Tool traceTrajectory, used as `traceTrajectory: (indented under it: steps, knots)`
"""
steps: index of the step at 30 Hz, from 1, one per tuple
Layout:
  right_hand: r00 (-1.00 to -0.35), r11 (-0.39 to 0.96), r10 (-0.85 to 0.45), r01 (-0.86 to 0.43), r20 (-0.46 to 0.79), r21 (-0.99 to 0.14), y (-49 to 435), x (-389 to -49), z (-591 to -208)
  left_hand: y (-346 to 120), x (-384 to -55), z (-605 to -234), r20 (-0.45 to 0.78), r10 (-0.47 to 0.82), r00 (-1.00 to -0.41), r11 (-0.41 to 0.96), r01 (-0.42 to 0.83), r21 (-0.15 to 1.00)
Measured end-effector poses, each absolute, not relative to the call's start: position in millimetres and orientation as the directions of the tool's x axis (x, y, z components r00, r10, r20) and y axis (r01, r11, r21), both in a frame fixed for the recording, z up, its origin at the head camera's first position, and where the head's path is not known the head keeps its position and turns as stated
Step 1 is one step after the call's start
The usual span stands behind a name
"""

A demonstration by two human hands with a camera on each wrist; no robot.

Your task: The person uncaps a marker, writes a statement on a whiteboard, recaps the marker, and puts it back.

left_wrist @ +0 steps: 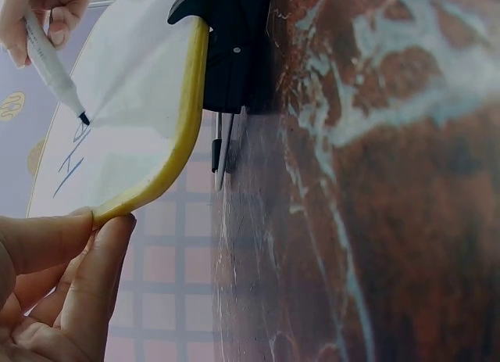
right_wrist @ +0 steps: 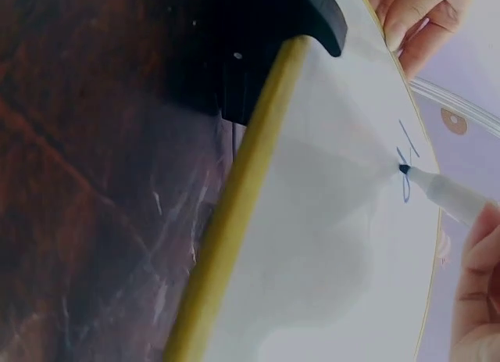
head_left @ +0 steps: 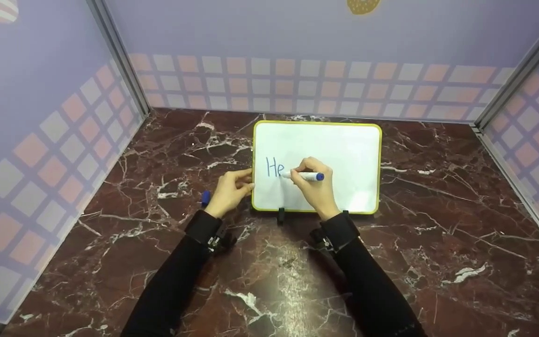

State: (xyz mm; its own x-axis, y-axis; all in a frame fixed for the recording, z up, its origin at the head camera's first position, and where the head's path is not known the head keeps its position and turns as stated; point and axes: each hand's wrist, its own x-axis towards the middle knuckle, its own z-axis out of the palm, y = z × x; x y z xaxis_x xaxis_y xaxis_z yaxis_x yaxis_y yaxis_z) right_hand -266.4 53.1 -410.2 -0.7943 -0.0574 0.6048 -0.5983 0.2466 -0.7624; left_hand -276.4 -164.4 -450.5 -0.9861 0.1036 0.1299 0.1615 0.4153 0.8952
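Observation:
A whiteboard (head_left: 344, 150) with a yellow rim leans on a black stand (head_left: 281, 216). Blue letters reading "He" (head_left: 275, 167) are on its left half. My right hand (head_left: 317, 187) grips a white marker (head_left: 308, 176) with a blue end, and its dark tip touches the board beside the "e", as the right wrist view also shows. At the left edge, my left hand (head_left: 229, 191) pinches the yellow rim (left_wrist: 148, 191) between thumb and fingers. A blue marker cap (head_left: 206, 197) lies on the table just left of that hand.
The dark red marbled table (head_left: 438, 262) reaches back to a purple wall (head_left: 297, 32) with pink and white squares. Similar panels (head_left: 40, 164) stand at both sides, joined by grey metal corner posts (head_left: 124, 61). Black stand parts (left_wrist: 234, 53) jut out below the board.

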Motion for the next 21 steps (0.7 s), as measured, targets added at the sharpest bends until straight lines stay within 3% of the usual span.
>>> traceTrajectory:
  steps: [7, 14, 21]
  knots:
    - [-0.767, 0.282, -0.025, -0.621, 0.642, -0.731, 63.5, -288.3, -430.8, -166.3, -275.6, -450.1, 0.121, 0.113, -0.986, 0.424, 0.158, 0.892]
    - [-0.762, 0.238, 0.086, -0.610, 0.642, -0.756, 63.5, -280.6, -416.4, -166.7, -275.3, -450.6, 0.130, 0.110, -0.985, 0.415, 0.164, 0.895]
    - [-0.776, 0.215, 0.080, -0.599, 0.625, -0.771, 61.4, -271.2, -405.3, -165.6, -274.6, -449.5, 0.149, 0.114, -0.982, 0.411, 0.184, 0.893]
